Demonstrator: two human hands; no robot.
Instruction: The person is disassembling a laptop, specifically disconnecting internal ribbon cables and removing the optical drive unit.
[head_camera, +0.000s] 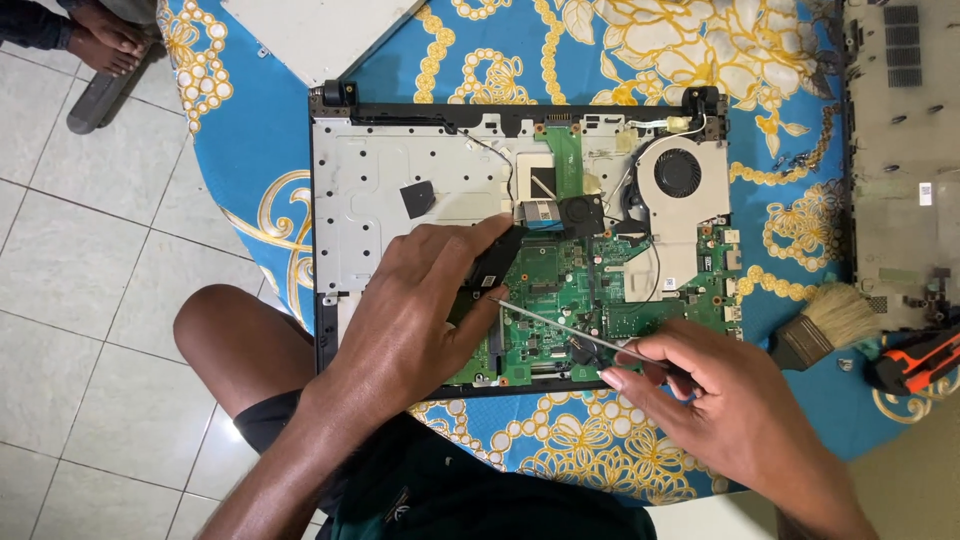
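Room: pale tiled floor (90, 330); at the upper left corner of the view another person's bare feet (105, 35) rest on it.
Worktop: a round worktop under a blue cloth (650, 60) printed with yellow chains and flowers.
Laptop: an opened laptop base (400, 180) lies in the middle of the worktop, near its front edge, cover off; grey metal plate on its left half, green circuit board (590, 290) on its right, round black fan (678, 172) in a pale housing at its far right corner.
Left hand: the left hand (420, 310) lies flat on the base, fingers (480, 240) closed on a black part (497, 262) at the board's left edge.
Right hand: the right hand (720, 400), at the front edge, pinches a thin screwdriver (560, 325); its tip touches the board just beside the left hand.
Right edge: a brush (825, 320), an orange and black tool (915, 360) and a grey cover panel (900, 150).
Far edge: a pale flat panel (310, 30).
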